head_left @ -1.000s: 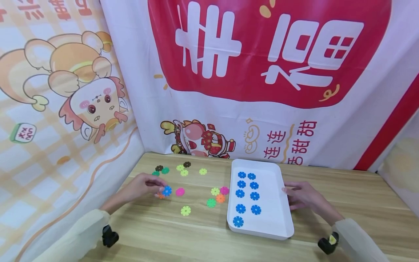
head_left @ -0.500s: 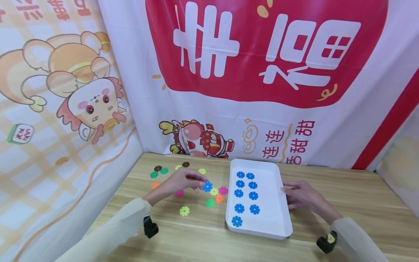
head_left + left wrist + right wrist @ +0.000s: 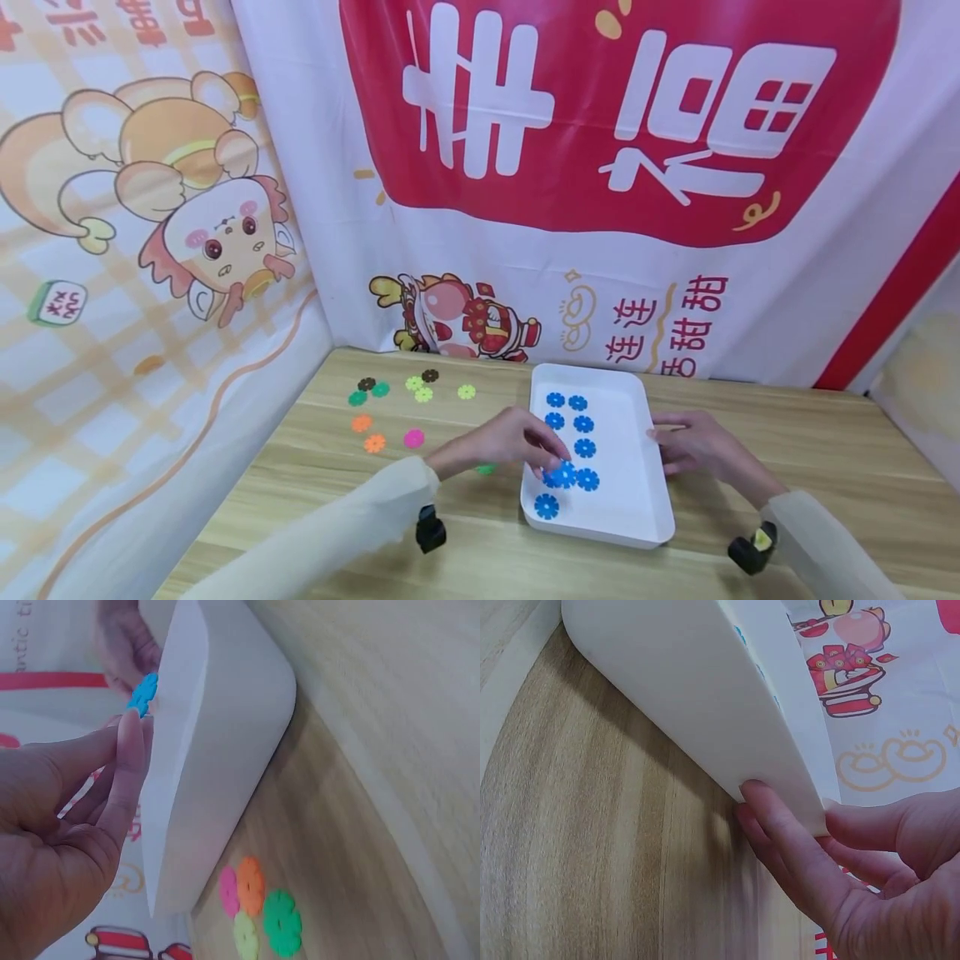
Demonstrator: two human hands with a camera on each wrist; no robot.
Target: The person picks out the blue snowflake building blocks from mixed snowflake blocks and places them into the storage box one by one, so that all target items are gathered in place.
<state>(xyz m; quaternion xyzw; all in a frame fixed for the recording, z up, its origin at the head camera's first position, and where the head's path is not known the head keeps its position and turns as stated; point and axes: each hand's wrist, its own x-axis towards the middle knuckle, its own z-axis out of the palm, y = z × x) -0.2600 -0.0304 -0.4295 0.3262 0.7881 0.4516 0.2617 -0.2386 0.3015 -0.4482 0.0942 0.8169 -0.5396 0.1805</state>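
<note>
A blue snowflake disc (image 3: 565,476) is pinched between the thumb and fingertips of my left hand (image 3: 517,438), over the left half of the white tray (image 3: 626,508). In the left wrist view the same disc (image 3: 142,693) is seen nearly edge-on beside the tray wall. Several more blue discs (image 3: 584,448) lie in two columns inside the tray; the left hand hides part of the left column. My right hand (image 3: 693,446) holds the tray's right side. In the right wrist view its thumb (image 3: 859,825) is at the rim and its fingertips (image 3: 761,796) rest against the outer wall.
Left of the tray on the wooden table (image 3: 315,517) lie orange discs (image 3: 374,443), a pink disc (image 3: 414,438), and green, brown and yellow ones farther back. A green disc (image 3: 283,922) lies with three others close to the tray. A printed cloth (image 3: 450,225) hangs behind.
My left hand has carried the blue disc rightward from the table's left side, past the loose discs, to above the tray. The right hand has stayed at the tray's side.
</note>
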